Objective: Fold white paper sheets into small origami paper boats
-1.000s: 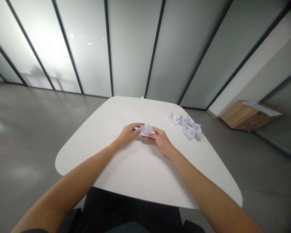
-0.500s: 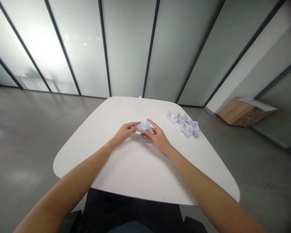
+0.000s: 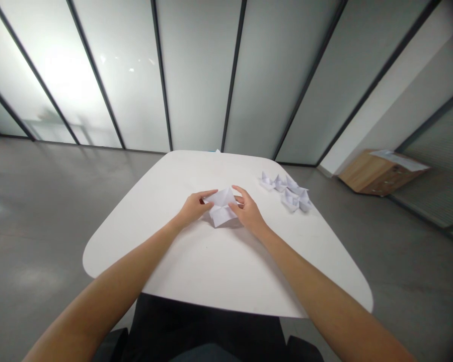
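Note:
Between my two hands is a folded white paper (image 3: 222, 207), spread into pointed flaps with creases across its middle. My left hand (image 3: 195, 207) pinches its left side between thumb and fingers. On the opposite side, my right hand (image 3: 247, 210) grips the right edge, thumb on the near face and index finger up by the top point. The paper is just over the white table (image 3: 219, 271); whether its lower flap touches the surface I cannot tell. To the right lies a cluster of several folded paper boats (image 3: 292, 193).
A wooden cabinet (image 3: 381, 173) with papers on top stands on the floor at the right. Frosted glass panels (image 3: 196, 75) with dark frames rise behind the table. A small white item (image 3: 218, 151) shows at the table's far edge.
The folded paper has opened out from a compact shape, with a lower flap now spreading toward me. My hands have moved slightly around it. The boats are where they were.

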Tool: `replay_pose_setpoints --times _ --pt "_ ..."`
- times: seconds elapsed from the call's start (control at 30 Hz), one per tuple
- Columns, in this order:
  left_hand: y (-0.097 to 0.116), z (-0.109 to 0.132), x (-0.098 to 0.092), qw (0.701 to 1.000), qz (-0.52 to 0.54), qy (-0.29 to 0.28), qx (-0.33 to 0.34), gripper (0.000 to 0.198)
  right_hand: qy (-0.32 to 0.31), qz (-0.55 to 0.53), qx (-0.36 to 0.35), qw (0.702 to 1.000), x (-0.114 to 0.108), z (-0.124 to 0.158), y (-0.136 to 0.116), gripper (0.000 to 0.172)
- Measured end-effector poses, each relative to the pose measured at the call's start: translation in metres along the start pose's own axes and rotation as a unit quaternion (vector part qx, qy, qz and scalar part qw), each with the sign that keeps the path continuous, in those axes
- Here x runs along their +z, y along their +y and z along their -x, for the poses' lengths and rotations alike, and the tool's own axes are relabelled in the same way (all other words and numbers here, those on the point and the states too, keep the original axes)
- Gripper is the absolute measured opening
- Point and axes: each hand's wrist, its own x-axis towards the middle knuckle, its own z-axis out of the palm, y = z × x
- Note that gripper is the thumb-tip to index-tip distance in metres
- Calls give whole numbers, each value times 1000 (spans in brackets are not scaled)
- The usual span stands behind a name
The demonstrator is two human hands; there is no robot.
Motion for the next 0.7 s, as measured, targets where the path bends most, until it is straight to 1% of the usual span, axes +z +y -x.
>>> replay_pose_setpoints --times 0.07,0.17,0.23,0.3,0.37,0.43,0.5,0.57,0.63,0.7 --pt "-1 -1 -2 1000 -22 12 10 54 8 20 -8 1000 -1 0 2 57" --pt "-3 -2 -2 999 -32 18 9 49 39 36 -31 998 -3 -1 2 39" --pt "-6 -2 -1 999 -26 19 0 47 61 46 -58 995 -5 -2 1 31" --pt "-8 -3 1 1000 -16 18 -9 47 73 72 -102 989 -7 -3 1 27" --pt "-11 -4 2 1000 -1 17 -21 48 68 127 -151 978 -9 -4 3 24" --pt "-12 -4 2 999 31 21 -20 50 44 199 -186 961 -10 -5 8 23" --pt "-11 -4 2 997 66 27 5 52 16 260 -198 945 -10 -6 15 24" --pt "-10 -4 1 996 71 26 40 49 2 298 -204 932 -9 -6 20 22" --pt "-9 -4 0 997 36 14 68 39 8 317 -222 922 -9 -7 20 16" --pt "-9 -3 -1 996 -4 -2 91 32 28 323 -252 912 -11 -7 15 10"
